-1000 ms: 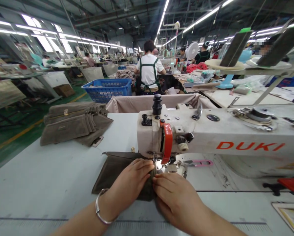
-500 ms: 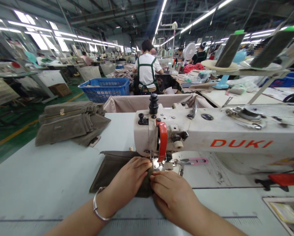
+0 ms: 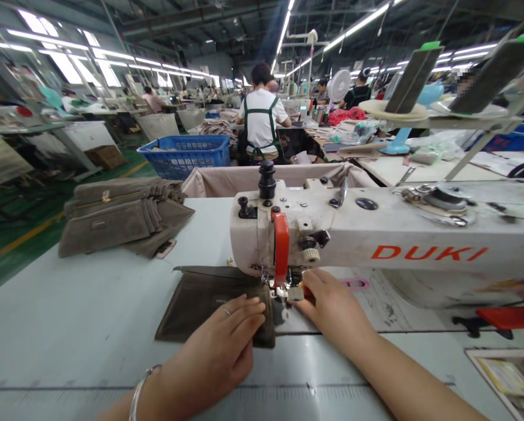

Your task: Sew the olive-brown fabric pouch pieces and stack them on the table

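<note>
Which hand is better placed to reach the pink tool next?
Probably the right hand: it is closer to the pink tool, while the left hand rests on the brown fabric piece.

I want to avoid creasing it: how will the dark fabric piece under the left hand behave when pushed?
The dark fabric piece should slide rather than tip, as it lies flat on the table. It may bend yet hold its outline: its visible edges run fairly straight, while similar pieces in the pile look slightly wavy.
</note>
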A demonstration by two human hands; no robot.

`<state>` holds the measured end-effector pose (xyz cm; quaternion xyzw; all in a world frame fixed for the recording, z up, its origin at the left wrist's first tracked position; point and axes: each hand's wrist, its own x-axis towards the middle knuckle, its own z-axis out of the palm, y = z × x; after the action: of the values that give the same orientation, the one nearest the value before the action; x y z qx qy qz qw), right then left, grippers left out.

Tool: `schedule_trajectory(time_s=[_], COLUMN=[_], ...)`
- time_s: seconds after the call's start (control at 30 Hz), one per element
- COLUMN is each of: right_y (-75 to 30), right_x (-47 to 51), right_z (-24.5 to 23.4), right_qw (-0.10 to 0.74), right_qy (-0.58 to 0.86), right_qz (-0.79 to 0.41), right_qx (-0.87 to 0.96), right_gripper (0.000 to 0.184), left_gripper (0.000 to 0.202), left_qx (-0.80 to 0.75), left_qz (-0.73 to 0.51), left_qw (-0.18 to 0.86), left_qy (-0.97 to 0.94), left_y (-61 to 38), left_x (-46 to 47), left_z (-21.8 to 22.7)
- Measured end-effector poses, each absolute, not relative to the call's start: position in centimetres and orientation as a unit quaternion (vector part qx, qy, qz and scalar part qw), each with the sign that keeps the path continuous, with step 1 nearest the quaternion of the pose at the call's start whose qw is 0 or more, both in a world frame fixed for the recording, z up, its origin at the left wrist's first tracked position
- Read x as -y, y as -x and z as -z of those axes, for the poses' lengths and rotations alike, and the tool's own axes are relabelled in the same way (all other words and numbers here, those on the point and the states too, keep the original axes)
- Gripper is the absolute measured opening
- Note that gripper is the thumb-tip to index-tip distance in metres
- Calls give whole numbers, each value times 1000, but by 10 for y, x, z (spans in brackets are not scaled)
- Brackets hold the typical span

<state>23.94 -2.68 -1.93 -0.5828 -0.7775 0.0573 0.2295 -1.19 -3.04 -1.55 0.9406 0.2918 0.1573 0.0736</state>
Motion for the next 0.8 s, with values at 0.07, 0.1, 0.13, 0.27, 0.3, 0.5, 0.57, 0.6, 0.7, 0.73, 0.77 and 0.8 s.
schedule_trajectory(time_s=[0.07,0.1,0.13,0.27,0.3,0.5,0.57,0.6,0.7,0.73,0.77,0.8], right_y=[-232,-230,-229,-229,-228,-217,-215,-215,-214,-214,-214,-213], right_x=[30,34,39,53,55,56,57,57,58,58,58,58], right_z=[23,23,22,17,17,19,18,18,18,18,18,18], right_qw=[239,249,260,286,282,263,266,267,275,275,275,274], right_qy=[565,544,514,369,347,319,317,315,312,313,313,313], right_qz=[-53,-55,-63,-125,-137,-157,-152,-149,-132,-127,-123,-121], right_qx=[788,800,815,875,884,897,898,899,900,900,901,901], right_gripper=[9,8,8,13,16,21,18,18,20,21,21,20], left_gripper=[45,42,37,24,24,28,30,30,30,29,29,29], left_qx=[-289,-283,-274,-229,-224,-255,-236,-235,-256,-261,-263,-262], left_qz=[-163,-171,-180,-207,-214,-266,-239,-220,-161,-149,-139,-134], left_qw=[53,41,28,-25,-33,-41,-53,-52,-30,-24,-20,-17], left_qy=[-942,-943,-944,-951,-950,-929,-940,-945,-953,-954,-955,-956], left_y=[9,8,8,6,6,1,-2,-3,-4,-4,-4,-3], left_x=[32,32,32,28,27,27,28,29,29,28,27,26], left_z=[15,15,15,12,10,2,5,8,18,21,23,25])
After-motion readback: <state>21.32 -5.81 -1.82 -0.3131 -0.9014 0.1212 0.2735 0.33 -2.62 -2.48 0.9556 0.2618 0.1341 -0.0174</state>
